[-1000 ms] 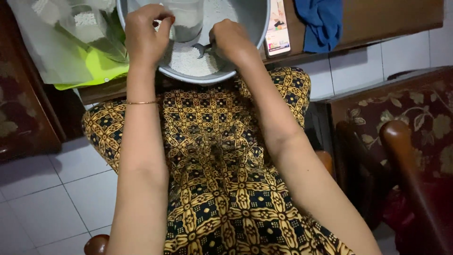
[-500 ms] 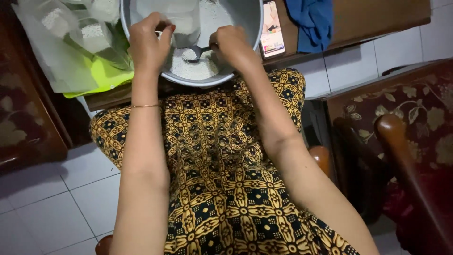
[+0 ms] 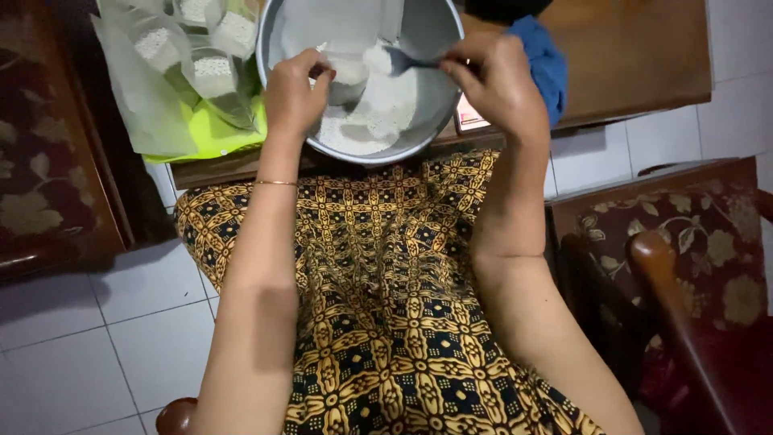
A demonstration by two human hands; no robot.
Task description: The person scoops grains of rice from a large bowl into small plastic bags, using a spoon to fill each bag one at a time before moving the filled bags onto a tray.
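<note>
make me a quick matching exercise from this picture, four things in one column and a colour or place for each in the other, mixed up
Things:
1. metal bowl
2. spoon
3. blue cloth
4. small filled bags

Places or states:
a. lying on the wooden table, past the right hand
b. held over the bowl by the right hand
c. piled in a clear sack left of the bowl
d. holds white powder, at the table's near edge

Pairs: 1-d, 2-b, 3-a, 4-c

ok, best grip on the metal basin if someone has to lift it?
Probably the near rim of the metal basin, from the person's side: it overhangs the wooden table edge. The left hand and right hand, holding a spoon, occupy the side rims.
</note>
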